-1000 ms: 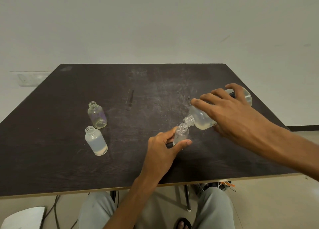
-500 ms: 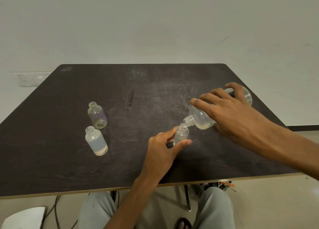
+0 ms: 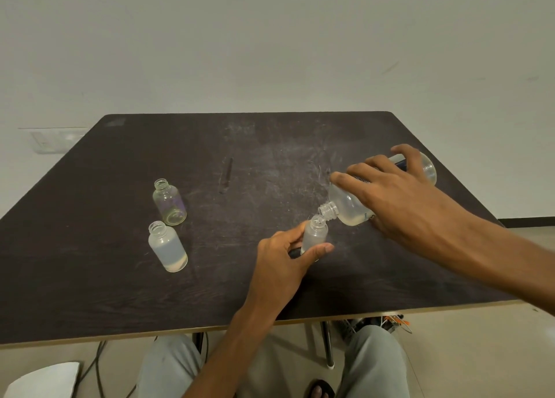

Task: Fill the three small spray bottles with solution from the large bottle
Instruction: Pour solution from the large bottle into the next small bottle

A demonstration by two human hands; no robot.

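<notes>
Unmoved large bottle [image 3: 348, 207], base perhaps hand-hidden.

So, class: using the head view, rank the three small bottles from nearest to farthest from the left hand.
1. Small bottle being filled: in the left hand's grip, centre table.
2. Cloudy small bottle: standing to the left, nearer the front edge.
3. Clear small bottle: left, just behind the cloudy one.

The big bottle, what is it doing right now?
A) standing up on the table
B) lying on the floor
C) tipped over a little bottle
C: the right hand holds the big bottle tipped, its neck just over the mouth of the little bottle that the left hand holds.
</notes>
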